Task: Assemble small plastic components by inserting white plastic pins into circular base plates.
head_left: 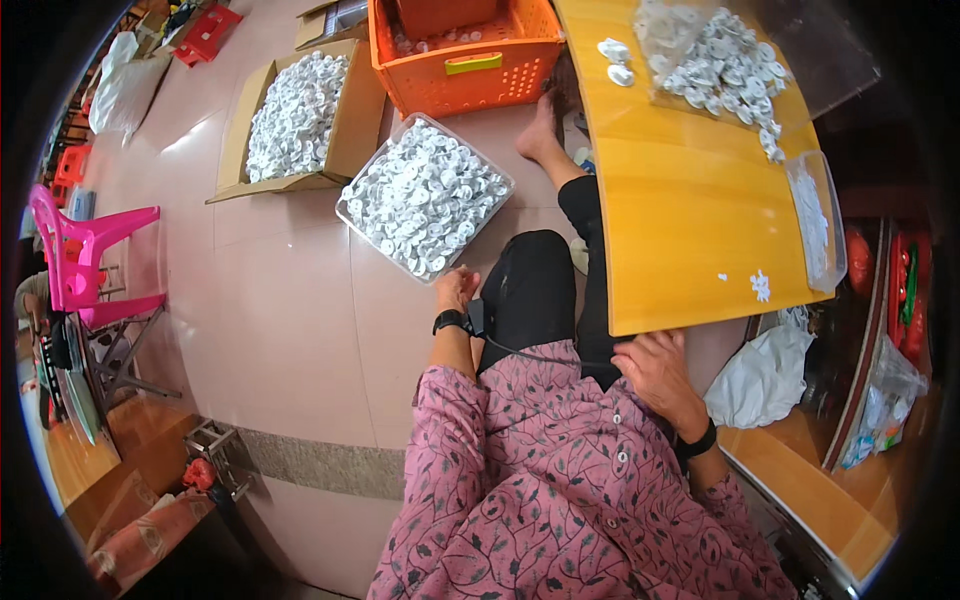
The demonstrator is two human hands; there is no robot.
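Note:
A square clear plastic tub [360,222], heaped with small round white plastic pieces [425,200], is on the floor to the left of my legs. At its near corner, my left hand [458,287] is closed on the rim, the fingertips partly hidden. My right hand [655,368] is over my lap at the near edge of the yellow table [690,220]. Its fingers are loosely bent and apart, and I see nothing held in them. A thin black cable [540,357] crosses my lap between the hands.
Behind the tub are an open cardboard box [365,110] of similar white pieces and an orange crate [470,85]. More pieces [725,65] lie on the table beside a clear container [825,230]. A pink chair [85,245] stands left; another person's bare foot [542,130] is under the table.

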